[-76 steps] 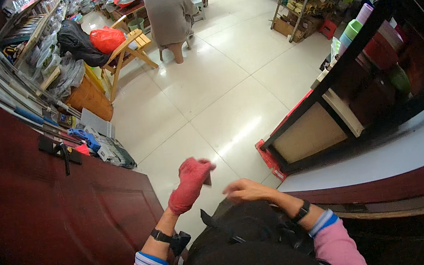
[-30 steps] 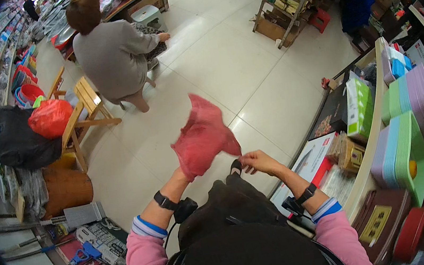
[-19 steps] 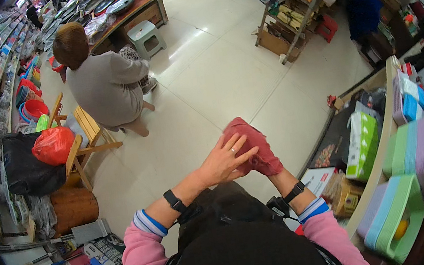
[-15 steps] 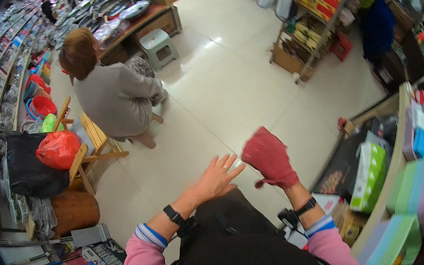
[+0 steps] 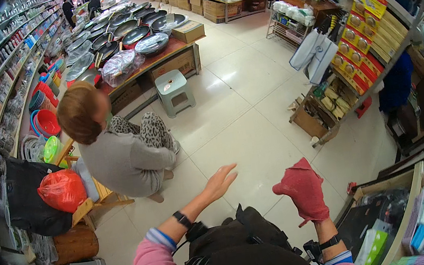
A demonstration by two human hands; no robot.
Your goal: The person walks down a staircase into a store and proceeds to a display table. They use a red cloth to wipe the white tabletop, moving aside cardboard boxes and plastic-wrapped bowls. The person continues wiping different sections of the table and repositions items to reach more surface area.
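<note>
My left hand is held out over the floor with its fingers stretched and nothing in it. A dark red cloth mitt covers my right hand up to the wrist. The mitt has a thumb-like bulge on its left side and a pointed corner at the top. It hides the fingers of my right hand. Both hands are in the air, well apart, and touch nothing else.
A person in grey sits on the left beside a wooden chair. Ahead are a grey plastic stool and a table of pans. A shelf rack stands on the right, with a goods bin nearer me.
My hands have moved farther apart, and the mitt has turned and shifted right. The view has tilted up, showing more of the pan table and the far displays.
</note>
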